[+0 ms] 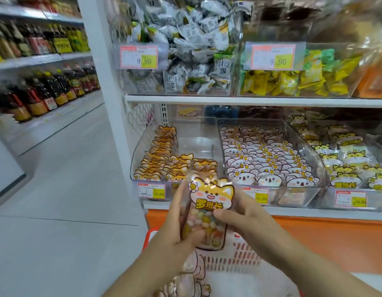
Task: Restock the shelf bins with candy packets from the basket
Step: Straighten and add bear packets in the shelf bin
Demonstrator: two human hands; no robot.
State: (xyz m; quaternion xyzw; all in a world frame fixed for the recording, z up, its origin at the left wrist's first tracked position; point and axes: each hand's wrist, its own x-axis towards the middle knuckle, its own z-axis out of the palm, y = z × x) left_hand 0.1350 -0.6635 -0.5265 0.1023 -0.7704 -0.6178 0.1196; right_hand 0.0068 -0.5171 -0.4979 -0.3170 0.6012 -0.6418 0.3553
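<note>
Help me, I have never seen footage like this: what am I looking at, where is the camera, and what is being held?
There is no machine here, just a person's two bare hands. The single picture comes from a camera worn on the person's head, looking forward and down. The left hand and the right hand together hold one candy packet with an orange cat face on top and coloured sweets showing below. Under the hands sits a red basket with more packets in it. Ahead is a shop shelf with clear bins: the left bin is partly filled with matching orange packets, and the middle bin holds white-faced packets.
</note>
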